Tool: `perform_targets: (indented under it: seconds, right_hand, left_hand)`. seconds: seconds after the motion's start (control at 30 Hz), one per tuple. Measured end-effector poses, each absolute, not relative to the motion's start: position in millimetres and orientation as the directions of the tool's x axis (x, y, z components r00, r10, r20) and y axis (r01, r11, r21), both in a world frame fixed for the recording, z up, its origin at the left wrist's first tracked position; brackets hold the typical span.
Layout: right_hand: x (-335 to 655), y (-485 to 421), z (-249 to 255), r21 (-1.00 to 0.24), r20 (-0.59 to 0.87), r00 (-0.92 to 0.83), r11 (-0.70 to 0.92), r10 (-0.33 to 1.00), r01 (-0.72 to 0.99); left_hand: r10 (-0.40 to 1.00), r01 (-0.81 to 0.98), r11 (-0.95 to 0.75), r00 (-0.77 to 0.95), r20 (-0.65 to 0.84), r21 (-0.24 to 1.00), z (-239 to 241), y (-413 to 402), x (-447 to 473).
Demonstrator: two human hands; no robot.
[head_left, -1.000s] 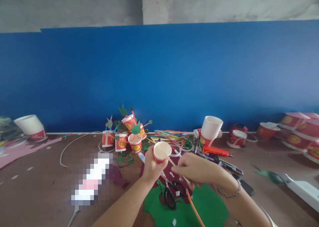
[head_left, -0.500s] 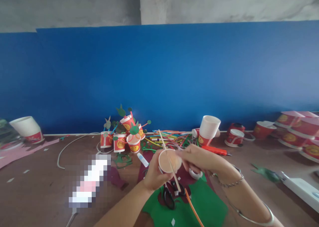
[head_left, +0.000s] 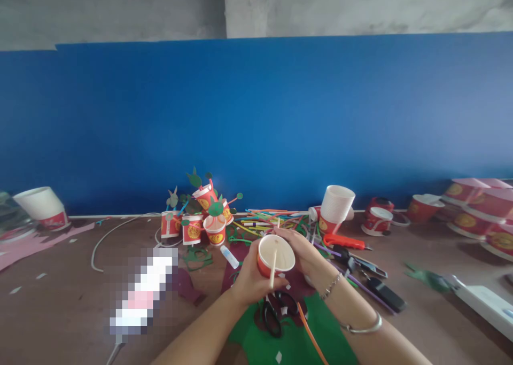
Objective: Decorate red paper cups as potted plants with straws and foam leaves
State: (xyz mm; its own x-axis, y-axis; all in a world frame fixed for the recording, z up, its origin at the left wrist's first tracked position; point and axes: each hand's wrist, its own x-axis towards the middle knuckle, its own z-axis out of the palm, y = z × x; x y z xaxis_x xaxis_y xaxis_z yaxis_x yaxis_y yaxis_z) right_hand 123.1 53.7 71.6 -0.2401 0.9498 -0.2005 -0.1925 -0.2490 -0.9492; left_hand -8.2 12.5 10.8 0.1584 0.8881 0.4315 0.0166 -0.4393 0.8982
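My left hand [head_left: 249,279] is wrapped around a red and white paper cup [head_left: 264,269], its open mouth tilted toward me. A thin pale wooden stick [head_left: 273,269] runs out of the cup over the near rim, and a small hole or dark spot shows on the inside bottom. On the cup's far side is my right hand [head_left: 300,250], its fingers closed around where the stick's other end pokes up; its fingertips are partly hidden. Below the cup, black-handled scissors [head_left: 272,317] lie on green sheet material [head_left: 316,333], with an orange strip [head_left: 310,333] beside them.
Decorated cups with green leaf shapes [head_left: 192,230] stand at the back left, near a glue stick [head_left: 229,257]. Colourful straws [head_left: 264,218], a stack of white cups [head_left: 337,204], an orange-red tool [head_left: 347,241] and black keys [head_left: 385,293] lie around. A white power strip [head_left: 484,306] is at right.
My right hand has moved left and round to the cup's far side, uncovering the keys and purple straw. The cup has tipped, showing more of its inside, and the stick's angle has swung.
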Motion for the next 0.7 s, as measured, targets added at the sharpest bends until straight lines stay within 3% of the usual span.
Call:
perform_targets:
  seconds: [0.17,0.3,0.7]
  right_hand:
    - [121,59,62,-0.961,-0.133,-0.184,-0.172,0.974,-0.219]
    - [130,65,62,-0.990,-0.034,-0.104,-0.047,0.994,-0.131]
    - [146,80,67,-0.974,0.195,0.105,0.206,0.975,-0.098]
  left_hand:
    - [0.876,0.109,-0.480,0.108,0.470,0.870,15,11,-8]
    - [0.859,0.097,-0.507,0.145,0.492,0.856,18,7,-9]
    - [0.881,0.099,-0.462,0.165,0.443,0.881,15,6,-8]
